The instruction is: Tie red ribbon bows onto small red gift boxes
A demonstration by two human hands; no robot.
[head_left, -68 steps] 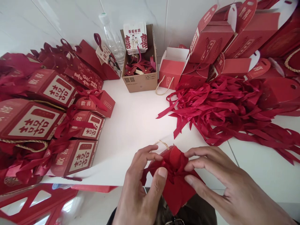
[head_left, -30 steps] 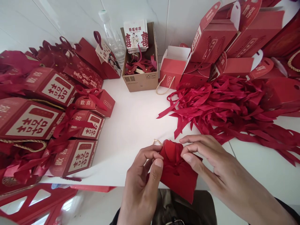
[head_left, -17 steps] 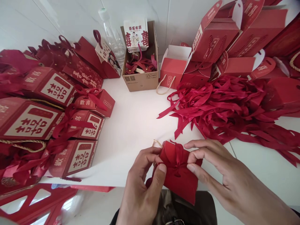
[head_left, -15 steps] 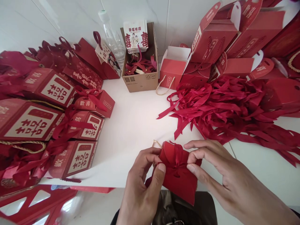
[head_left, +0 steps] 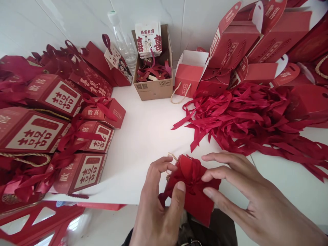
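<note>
Near the table's front edge is a small red gift box [head_left: 198, 206] with a dark red ribbon [head_left: 196, 172] tied in a bow across its top. A gold cord handle [head_left: 173, 156] sticks out at its far left corner. My left hand [head_left: 162, 200] grips the box from the left, thumb pressed on it beside the knot and fingers curled around the far side. My right hand [head_left: 238, 191] hovers at the right of the bow, thumb and forefinger apart; whether the fingertips touch the ribbon I cannot tell.
Finished-looking red boxes with bows [head_left: 89, 172] stack up at the left. A cardboard carton [head_left: 153, 89] with printed cards stands against the wall, beside a clear bottle [head_left: 123, 41]. At the right lie a heap of red ribbons [head_left: 243, 119] and several open red boxes [head_left: 230, 44].
My right thumb and forefinger have spread apart at the bow. My left thumb has shifted right and the left fingers have loosened slightly. The box has tilted a little.
</note>
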